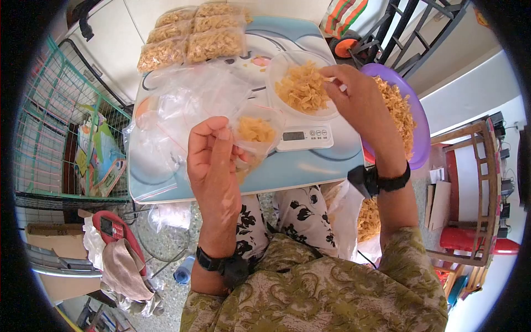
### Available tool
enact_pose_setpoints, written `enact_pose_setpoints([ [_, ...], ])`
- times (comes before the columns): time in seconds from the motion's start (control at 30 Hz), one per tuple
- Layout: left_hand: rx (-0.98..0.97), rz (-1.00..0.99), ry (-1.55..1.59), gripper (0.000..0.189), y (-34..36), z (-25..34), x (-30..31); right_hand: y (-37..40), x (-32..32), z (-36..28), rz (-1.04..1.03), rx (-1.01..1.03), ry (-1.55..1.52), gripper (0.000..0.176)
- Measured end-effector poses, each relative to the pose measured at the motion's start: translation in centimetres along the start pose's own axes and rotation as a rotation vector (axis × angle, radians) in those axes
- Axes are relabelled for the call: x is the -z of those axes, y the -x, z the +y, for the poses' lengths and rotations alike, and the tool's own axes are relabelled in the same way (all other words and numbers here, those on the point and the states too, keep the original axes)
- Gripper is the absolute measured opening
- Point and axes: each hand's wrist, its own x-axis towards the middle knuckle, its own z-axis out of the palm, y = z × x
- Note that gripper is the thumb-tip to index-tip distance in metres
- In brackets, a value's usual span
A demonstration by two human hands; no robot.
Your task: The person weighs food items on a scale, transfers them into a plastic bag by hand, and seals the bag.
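Note:
My left hand [213,160] pinches the edge of a clear plastic bag [274,119] with some yellow, crinkled snack chips [256,130] in it. Behind and right of the bag, a clear round tub [271,88] of the same chips [301,87] sits on a white digital scale [305,137]. The scale's display is too small to read. My right hand [354,91] is at the tub's right side, fingers curled in at the chips; what lies between the fingertips is hidden.
Filled chip bags [215,44] are stacked at the table's [326,166] back left. Flat plastic bags [193,94] lie in front of them. A purple basin [421,133] of chips stands on the right, and a bag of chips [369,218] is below the table. A wire cage [61,122] is at left.

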Motion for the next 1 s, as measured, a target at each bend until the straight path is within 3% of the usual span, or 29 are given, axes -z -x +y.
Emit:
enact_pose_setpoints([
  [0.13, 0.017, 0.004, -0.034, 0.019, -0.1, -0.5, 0.3, -1.5, -1.0, 3.1, -0.114, -0.168, 0.205, 0.035],
  [0.27, 0.028, -0.03, -0.04, 0.019, 0.0, -0.5, 0.2, -2.5, -2.9, 3.9, -0.086, -0.091, 0.269, 0.037],
  [0.57, 0.053, -0.03, -0.059, 0.019, 0.0, -0.3, 0.0, -3.7, -4.7, 4.4, -0.25, -0.106, 0.369, 0.037],
  [0.87, 0.054, -0.042, -0.057, 0.019, -0.1, -0.3, 0.2, -3.6, -3.5, 4.6, -0.142, -0.08, 0.143, 0.03],
  [1.0, 0.051, -0.046, -0.061, 0.018, -0.1, -0.2, 0.2, -3.7, -1.7, 4.0, -0.124, -0.337, -0.152, 0.023],
])
